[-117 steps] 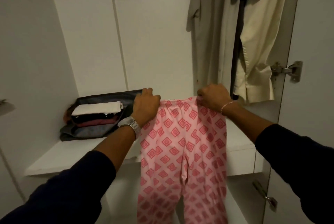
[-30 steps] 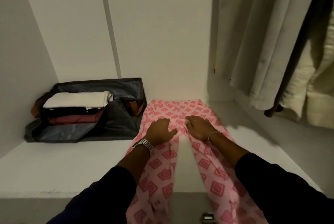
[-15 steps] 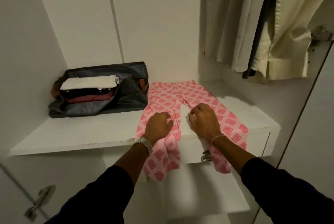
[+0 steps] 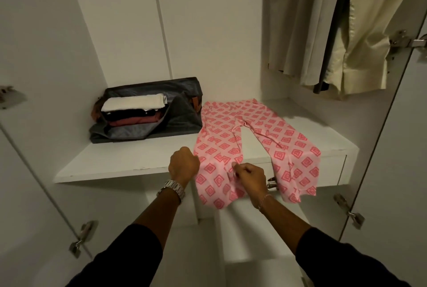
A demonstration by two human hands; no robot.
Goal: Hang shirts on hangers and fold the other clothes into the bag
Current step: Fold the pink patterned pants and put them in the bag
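Both hands pinch one leg of the pink diamond-patterned cloth trousers [image 4: 233, 138] at the white shelf [image 4: 120, 161] edge: left hand [image 4: 183, 163] outer side, right hand [image 4: 250, 176] inner. Beyond the left hand sits the open grey fabric bag [image 4: 182, 115].

Trousers [image 4: 233, 131]: pale pink with a repeating red-pink nested-diamond print. Bag [image 4: 182, 115], at 9 o'clock from the trousers: dark grey, with brown trim. Folded stack [image 4: 134, 111] in the bag: white on top, black next, dusty red below. Shelf [image 4: 129, 161]: white. Hanging garments [image 4: 335, 20] at 1 o'clock: grey-beige, black, cream. Sleeves [image 4: 124, 254]: black.
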